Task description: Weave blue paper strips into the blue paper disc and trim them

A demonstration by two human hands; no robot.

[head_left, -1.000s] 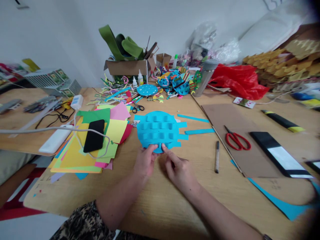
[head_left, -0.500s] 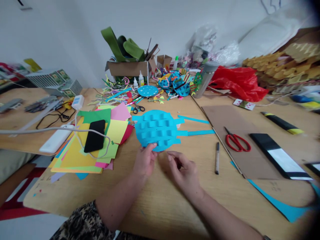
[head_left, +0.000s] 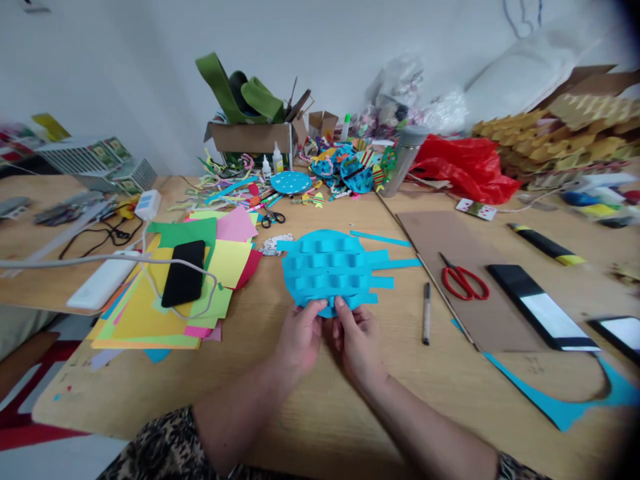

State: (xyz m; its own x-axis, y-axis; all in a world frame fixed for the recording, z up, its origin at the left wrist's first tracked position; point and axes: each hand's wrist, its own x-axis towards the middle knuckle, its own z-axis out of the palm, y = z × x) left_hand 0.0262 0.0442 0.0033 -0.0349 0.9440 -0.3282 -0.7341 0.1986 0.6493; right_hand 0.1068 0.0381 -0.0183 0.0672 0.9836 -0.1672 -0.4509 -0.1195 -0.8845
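A round blue paper piece with raised, woven-looking strips is held just above the wooden table. Strip ends stick out at its right side and one at its left. My left hand pinches the lower edge, thumb on top. Right beside it, my right hand grips the same edge, its thumb on a strip near the other thumb. The fingers under the paper are hidden. Two loose blue strips lie behind and to the right of the piece.
Coloured paper sheets and a black phone lie left. To the right are a pen, red-handled scissors on cardboard, and a blue paper offcut. Behind stand glue bottles and a steel bottle.
My right hand has closed on the lower edge of the blue piece, which it was not holding before. The piece has shifted slightly right and nearer, uncovering a patterned item at its left.
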